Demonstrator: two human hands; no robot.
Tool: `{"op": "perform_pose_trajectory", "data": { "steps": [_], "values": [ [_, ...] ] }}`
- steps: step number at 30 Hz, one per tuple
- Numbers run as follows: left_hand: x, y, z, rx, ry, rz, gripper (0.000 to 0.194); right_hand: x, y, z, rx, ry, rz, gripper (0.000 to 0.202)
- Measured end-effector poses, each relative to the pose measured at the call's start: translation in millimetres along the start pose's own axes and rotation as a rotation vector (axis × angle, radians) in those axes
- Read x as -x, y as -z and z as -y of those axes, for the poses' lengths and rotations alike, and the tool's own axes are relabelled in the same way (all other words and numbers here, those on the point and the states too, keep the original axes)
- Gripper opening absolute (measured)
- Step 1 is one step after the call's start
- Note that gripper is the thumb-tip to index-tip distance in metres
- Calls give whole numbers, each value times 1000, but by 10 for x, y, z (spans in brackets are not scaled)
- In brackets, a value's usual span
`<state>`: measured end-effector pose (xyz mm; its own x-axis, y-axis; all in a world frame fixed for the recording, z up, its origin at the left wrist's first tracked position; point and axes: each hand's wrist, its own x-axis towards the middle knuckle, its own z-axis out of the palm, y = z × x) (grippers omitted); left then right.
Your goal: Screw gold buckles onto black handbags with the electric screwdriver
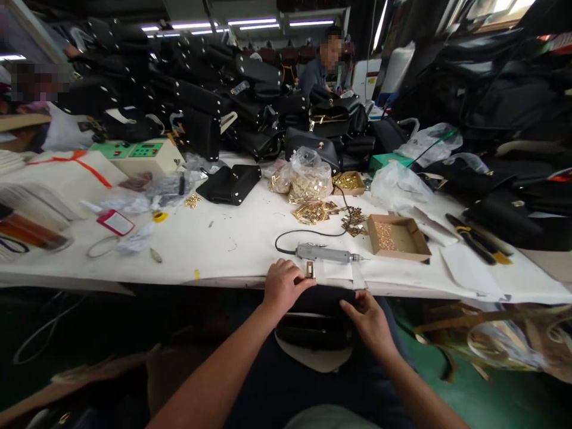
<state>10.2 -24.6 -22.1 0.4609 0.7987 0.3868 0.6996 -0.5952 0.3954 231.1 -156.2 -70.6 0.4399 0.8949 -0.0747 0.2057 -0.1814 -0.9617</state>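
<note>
A black bag [319,300] lies across my lap against the table's front edge, its pale-rimmed opening towards me. My left hand [282,287] is closed on the bag's left upper edge. Right by its fingertips is a small gold rectangular metal fitting [310,270] with a slot in it. At the other end, my right hand [370,316] pinches the bag's right edge between thumb and fingers. Just beyond the bag, a grey electric screwdriver [325,253] rests on the table with its bit to the right and a black cord running back.
Gold fittings [313,212] are heaped on the white table [241,244]. A cardboard box [409,253] holds small copper-coloured pieces. Black-and-yellow pliers [473,238] lie right; a red-labelled bottle [115,221] lies left. Black bags [196,125] are piled behind, where another person [313,74] is.
</note>
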Motion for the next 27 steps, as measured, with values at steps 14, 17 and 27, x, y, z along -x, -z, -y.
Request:
{"op": "perform_pose_trajectory", "data": {
  "steps": [14, 17, 27],
  "values": [
    [392, 555, -315, 306, -14, -68, 16, 310, 273, 823, -140, 316, 60, 21],
    [412, 840, -530, 327, -137, -130, 6, 384, 472, 1004, -137, 518, 50, 9],
    [160, 1292, -1212, 82, -676, -321, 31, 694, 942, 817, 139, 461, 134, 59]
  ]
}}
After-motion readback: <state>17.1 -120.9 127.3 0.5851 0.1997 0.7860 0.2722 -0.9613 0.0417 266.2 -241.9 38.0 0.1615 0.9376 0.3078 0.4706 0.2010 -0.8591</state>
